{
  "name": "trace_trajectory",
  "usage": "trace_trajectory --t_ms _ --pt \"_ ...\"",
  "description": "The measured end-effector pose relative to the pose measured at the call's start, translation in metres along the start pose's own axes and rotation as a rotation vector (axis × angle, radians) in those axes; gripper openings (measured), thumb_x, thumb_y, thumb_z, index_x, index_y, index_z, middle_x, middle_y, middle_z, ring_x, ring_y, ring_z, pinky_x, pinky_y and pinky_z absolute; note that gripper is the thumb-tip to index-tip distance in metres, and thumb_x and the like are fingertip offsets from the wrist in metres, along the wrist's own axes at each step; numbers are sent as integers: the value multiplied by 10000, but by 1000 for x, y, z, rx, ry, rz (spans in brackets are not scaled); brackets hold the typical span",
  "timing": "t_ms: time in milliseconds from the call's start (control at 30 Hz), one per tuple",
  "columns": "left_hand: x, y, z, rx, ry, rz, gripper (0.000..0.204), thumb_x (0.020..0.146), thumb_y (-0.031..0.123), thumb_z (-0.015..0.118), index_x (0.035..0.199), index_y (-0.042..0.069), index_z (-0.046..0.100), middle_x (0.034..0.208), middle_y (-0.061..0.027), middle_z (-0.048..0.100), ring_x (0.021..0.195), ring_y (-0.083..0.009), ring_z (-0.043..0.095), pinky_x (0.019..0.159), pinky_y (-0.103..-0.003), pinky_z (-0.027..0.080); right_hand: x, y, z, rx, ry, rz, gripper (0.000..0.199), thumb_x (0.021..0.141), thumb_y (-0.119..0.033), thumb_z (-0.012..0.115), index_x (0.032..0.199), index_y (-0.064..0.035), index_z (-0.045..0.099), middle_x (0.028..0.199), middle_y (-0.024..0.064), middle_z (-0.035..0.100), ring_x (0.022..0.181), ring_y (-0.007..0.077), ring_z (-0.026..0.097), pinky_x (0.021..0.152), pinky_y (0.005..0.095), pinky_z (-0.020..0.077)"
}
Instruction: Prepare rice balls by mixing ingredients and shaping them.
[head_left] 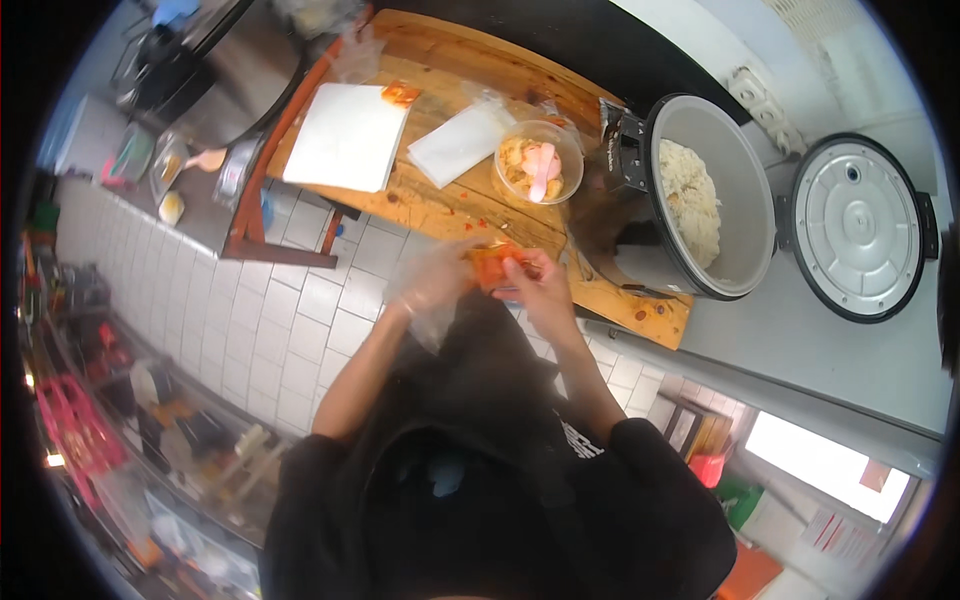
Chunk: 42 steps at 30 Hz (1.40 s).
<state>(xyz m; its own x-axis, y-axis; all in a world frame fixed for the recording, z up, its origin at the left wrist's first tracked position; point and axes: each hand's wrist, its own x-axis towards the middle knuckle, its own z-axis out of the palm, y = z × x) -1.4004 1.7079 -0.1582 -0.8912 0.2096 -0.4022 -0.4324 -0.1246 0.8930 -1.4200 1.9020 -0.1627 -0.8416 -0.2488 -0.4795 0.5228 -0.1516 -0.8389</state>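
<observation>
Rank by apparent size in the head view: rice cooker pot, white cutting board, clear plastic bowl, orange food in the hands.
1. Rice cooker pot, largest, though fisheye bending near the rim makes its lead unsure.
2. White cutting board, not far behind.
3. Clear plastic bowl, clearly smaller.
4. Orange food, smallest, partly covered by the hands.

Even indoor light, fairly bright on the wooden desk (440, 205) and white tiles; a window (830, 470) at lower right is blown out. Strong fisheye bending and a black vignette ring the frame. Hands look slightly motion-blurred, and the left shelves are soft and dim
</observation>
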Motion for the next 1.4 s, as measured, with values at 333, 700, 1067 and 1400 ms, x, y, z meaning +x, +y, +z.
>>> trace_trajectory --t_ms 333,700,1067,1400 --pt "166 21 -1 -461 -308 -295 362 993 370 509 1139 49 592 941 -39 624 852 -134 592 778 -274 494 102 -67 11 -735 546 -430 176 822 -46 701 905 22 561 872 161 699 730 250 701 623 298 556" --pt "232 18 3 -780 -312 -727 276 961 318 491 1011 57 566 917 -69 585 824 -197 566 765 -349 488 146 -36 30 -1095 520 -584 334 760 -18 574 1081 -34 484 982 164 552 913 382 541 852 458 377" --pt "247 31 -3 -310 -336 -498 149 951 154 484 871 48 551 750 -43 544 708 -145 563 646 -301 472 165 -54 40 -1018 617 -188 260 890 -88 567 1091 -17 417 986 204 598 896 380 587 766 430 453" --pt "245 57 -39 228 -598 85 210 909 166 567 1059 20 567 852 -65 603 766 -140 555 696 -310 450 177 -88 5 -498 562 280 335 899 -282 648 994 39 659 795 159 692 708 219 665 634 309 518"
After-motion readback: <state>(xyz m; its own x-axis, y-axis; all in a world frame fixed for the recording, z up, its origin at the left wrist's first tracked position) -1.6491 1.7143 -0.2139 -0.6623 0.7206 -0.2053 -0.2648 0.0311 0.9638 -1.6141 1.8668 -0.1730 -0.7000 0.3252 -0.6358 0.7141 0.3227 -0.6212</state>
